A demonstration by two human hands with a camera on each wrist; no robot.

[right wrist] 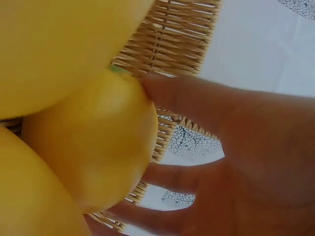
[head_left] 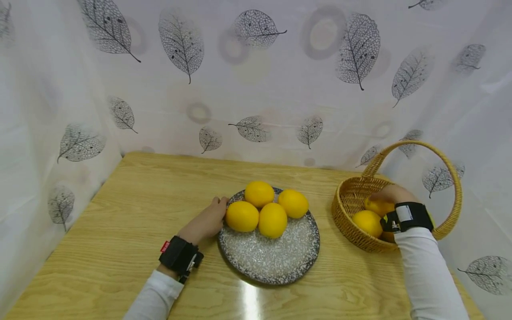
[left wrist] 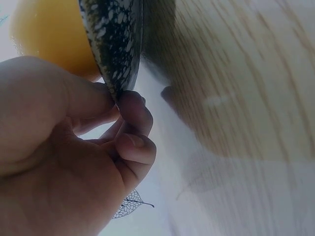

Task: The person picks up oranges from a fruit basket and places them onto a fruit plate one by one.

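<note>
My left hand (head_left: 206,222) pinches the left rim of a round speckled grey plate (head_left: 272,260) with a dark edge. The left wrist view shows thumb and fingertips on either side of that rim, and part of a yellow lemon (left wrist: 54,37) beyond it. Several lemons (head_left: 273,221) lie grouped on the far half of the plate. Over at the right, my right hand (head_left: 394,194) reaches into a wicker basket (head_left: 346,213). In the right wrist view its thumb and fingers are round one lemon (right wrist: 98,142), with other lemons (right wrist: 54,44) close against it.
The basket's tall arched handle (head_left: 456,182) rises behind and to the right of the right forearm. A light wooden table (head_left: 160,191) bears plate and basket. White curtains with leaf prints (head_left: 256,98) stand at the back and both sides.
</note>
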